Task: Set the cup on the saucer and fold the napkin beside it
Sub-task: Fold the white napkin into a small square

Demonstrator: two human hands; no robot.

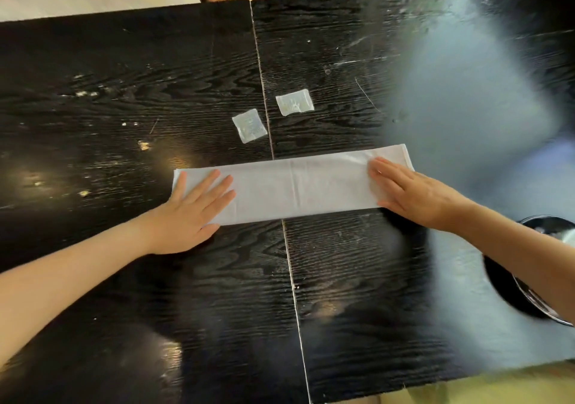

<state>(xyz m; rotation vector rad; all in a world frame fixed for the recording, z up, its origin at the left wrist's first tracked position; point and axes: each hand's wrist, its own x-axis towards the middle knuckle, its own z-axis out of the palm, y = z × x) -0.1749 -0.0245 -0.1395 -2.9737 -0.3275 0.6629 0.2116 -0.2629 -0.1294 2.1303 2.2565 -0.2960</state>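
Two hands lie flat on a white cloth napkin (295, 185), already folded into a long narrow strip across the middle seam of the black wood-grain desk (124, 76). Left hand (193, 207): fingers spread, palm down on the strip's left end, pressing, gripping nothing. Right hand (410, 193): same posture on the right end, open and flat, nothing grasped.

Dark round saucer (522, 294) sits at the desk's right edge, partly hidden under the right forearm. Something dark-rimmed with a pale patch lies just above the forearm, possibly the cup; cannot tell whether it stands on the saucer.

Handling, as judged: napkin is light, soft, limp; holds a crease only if pressed, and may skid on the glossy top. A faint vertical crease marks its centre. Best hold looks like pinching both corners of one short end, lifting low, laying it over the other end, then smoothing.

Two translucent square patches (249, 125) rest beyond the napkin, clear of it. Risk: layers slipping out of line.
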